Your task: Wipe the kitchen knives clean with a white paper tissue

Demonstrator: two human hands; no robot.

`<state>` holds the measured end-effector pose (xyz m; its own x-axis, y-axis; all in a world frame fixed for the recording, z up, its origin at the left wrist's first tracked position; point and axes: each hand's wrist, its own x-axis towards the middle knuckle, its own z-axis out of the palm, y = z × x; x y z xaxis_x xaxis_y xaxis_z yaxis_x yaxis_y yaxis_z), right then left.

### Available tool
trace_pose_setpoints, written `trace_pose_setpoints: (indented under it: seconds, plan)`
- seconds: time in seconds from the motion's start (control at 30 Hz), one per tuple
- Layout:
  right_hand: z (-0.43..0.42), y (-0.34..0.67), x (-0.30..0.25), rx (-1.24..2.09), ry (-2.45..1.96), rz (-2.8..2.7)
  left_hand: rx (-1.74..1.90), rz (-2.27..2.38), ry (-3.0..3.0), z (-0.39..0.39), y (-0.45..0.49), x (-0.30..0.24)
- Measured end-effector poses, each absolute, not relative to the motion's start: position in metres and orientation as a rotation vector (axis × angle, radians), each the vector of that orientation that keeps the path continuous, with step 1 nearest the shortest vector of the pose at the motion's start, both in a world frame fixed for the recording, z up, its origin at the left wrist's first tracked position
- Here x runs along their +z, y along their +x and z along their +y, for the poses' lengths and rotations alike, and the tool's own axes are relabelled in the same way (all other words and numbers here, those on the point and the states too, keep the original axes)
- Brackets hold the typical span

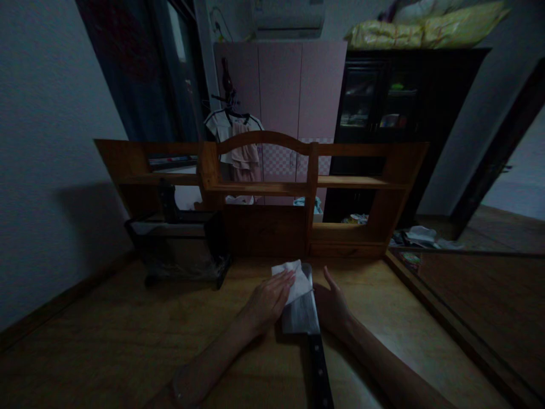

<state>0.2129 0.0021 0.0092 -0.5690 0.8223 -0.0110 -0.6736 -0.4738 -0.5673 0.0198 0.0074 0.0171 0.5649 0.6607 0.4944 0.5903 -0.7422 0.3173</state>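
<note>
A cleaver [301, 315] with a broad metal blade and a dark riveted handle [320, 372] points its handle toward me above the wooden tabletop. My left hand [270, 298] is closed on a crumpled white tissue [299, 281], its fingers pressing the tissue onto the upper blade. At the blade's right edge, my right hand [334, 307] steadies the cleaver. Its thumb stands up and apart, while its other fingers are mostly hidden by the blade.
A black-framed box-like stand [181, 244] occupies the table's left rear. Behind the hands rises a wooden shelf unit [266, 190]. The table [204, 335] has a raised right edge. Farther back are pink cabinets [279, 91], hanging clothes [244, 145] and a dark cupboard [434, 119].
</note>
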Motion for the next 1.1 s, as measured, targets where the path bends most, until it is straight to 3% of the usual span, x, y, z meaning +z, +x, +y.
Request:
trace_pose_setpoints:
  seconds: [0.27, 1.1]
  plan:
    - [-0.004, 0.205, 0.008, 2.132, -0.312, -0.628, 0.702, 0.894, 2.758, 0.001, 0.021, 0.028]
    - [-0.01, 0.194, 0.012, 2.162, -0.249, -0.612, 0.749, 0.976, 2.812, 0.002, 0.024, 0.022]
